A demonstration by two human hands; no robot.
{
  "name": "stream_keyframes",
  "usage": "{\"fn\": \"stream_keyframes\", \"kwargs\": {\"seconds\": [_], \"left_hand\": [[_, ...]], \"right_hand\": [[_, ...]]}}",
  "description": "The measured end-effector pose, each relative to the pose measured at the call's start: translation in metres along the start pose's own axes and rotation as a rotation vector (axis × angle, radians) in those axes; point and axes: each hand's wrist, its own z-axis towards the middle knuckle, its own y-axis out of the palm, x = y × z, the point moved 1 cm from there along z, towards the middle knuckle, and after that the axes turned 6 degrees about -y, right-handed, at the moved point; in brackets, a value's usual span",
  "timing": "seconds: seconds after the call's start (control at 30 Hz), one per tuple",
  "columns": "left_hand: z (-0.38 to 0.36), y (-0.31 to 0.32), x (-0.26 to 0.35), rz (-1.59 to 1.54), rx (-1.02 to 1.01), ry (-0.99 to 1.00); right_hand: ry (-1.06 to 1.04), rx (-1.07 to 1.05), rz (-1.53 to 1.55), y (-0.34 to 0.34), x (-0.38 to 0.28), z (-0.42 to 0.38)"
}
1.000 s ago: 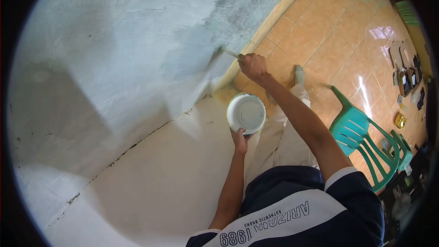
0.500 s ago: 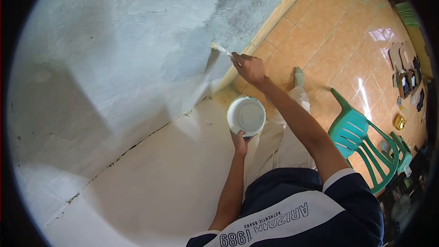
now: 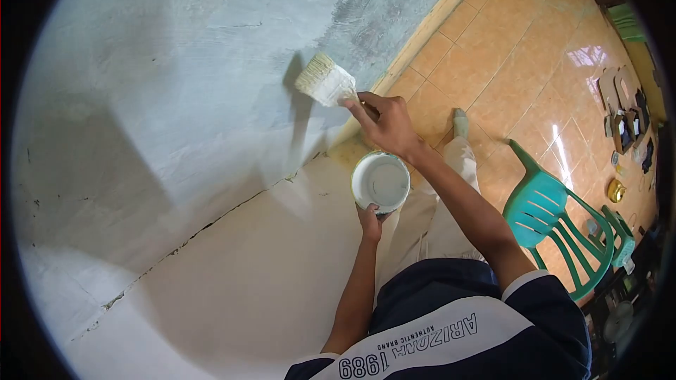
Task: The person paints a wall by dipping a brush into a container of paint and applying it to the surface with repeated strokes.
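Note:
A wide paintbrush (image 3: 329,83) with paint-coated bristles is gripped by my right hand (image 3: 387,122), fingers closed round its handle. The brush overlaps the wall (image 3: 232,63), and its shadow falls just to the left of it. White paint lies in a round bucket (image 3: 381,180), which my left hand (image 3: 370,219) holds by the near rim, thumb over the edge. The bucket is below my right wrist, in front of my legs. Around the brush the wall is patchy pale grey, with a darker streaked area toward the upper right.
A cracked seam (image 3: 204,229) runs between the wall and an adjoining white surface (image 3: 246,288). Orange floor tiles (image 3: 507,56) lie to the right of a pale wall-base strip (image 3: 429,21). A green plastic chair (image 3: 536,204) stands at my right, with small items and a golden object (image 3: 616,189) beyond.
My right hand has turned the paintbrush so its broad side faces me, and the bristles have moved a little left and up. The bucket has hardly moved.

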Motion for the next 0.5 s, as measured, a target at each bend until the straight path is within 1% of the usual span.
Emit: {"fn": "stream_keyframes", "kwargs": {"seconds": [0.03, 0.07, 0.13, 0.2, 0.27, 0.3, 0.4, 0.5], "left_hand": [[-0.001, 0.001, 0.000, -0.010, 0.009, -0.013], [-0.002, 0.002, 0.002, -0.013, 0.007, -0.009], [-0.001, 0.001, 0.004, 0.002, -0.019, -0.010], [0.001, 0.001, 0.005, -0.005, -0.013, 0.006], [0.004, 0.001, 0.008, -0.014, -0.007, 0.022], [0.002, 0.002, 0.011, -0.019, -0.001, 0.023], [0.000, 0.007, 0.017, -0.045, -0.018, 0.027], [0.005, 0.003, 0.015, -0.067, -0.027, 0.015]], "right_hand": [[0.162, -0.100, 0.056, -0.006, -0.015, 0.004], [0.157, -0.101, 0.055, -0.007, -0.029, 0.010], [0.016, -0.021, 0.186, -0.005, -0.056, 0.024], [-0.023, -0.038, 0.176, -0.003, -0.069, 0.042], [-0.113, -0.047, 0.051, 0.004, -0.067, 0.058], [-0.143, -0.004, 0.023, 0.008, -0.056, 0.061], [-0.150, -0.022, -0.030, 0.015, -0.009, 0.052], [-0.090, -0.069, -0.111, 0.025, 0.042, 0.034]]}}
